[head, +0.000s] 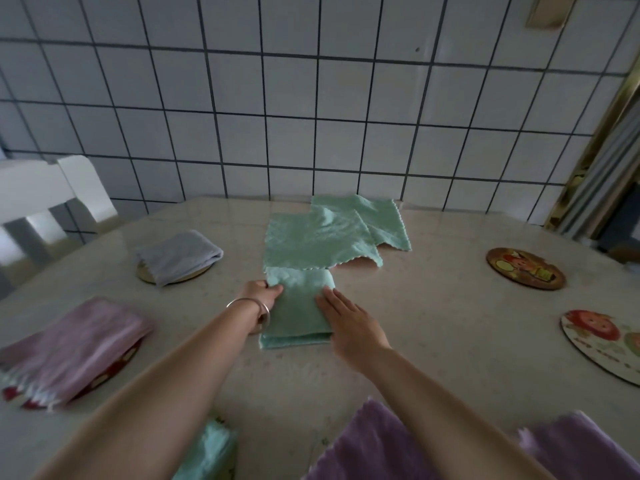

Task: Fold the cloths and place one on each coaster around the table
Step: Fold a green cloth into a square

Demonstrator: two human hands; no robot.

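The folded green cloth [300, 308] is gripped at its edge by the left hand [260, 295], fingertips hidden underneath, and pressed flat by the right hand [349, 323].

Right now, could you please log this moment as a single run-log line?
stage: folding | left hand: grips folded green cloth edge | right hand: flat on it | covered: grey cloth, pink cloth | bare: two coasters on right

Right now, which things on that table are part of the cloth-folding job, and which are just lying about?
Part of the job:
- folded green cloth, under the left hand and right hand
- two flat green cloths
- grey cloth and pink cloth, each on a coaster
- two bare coasters

Lying about:
- white chair
- tiled wall
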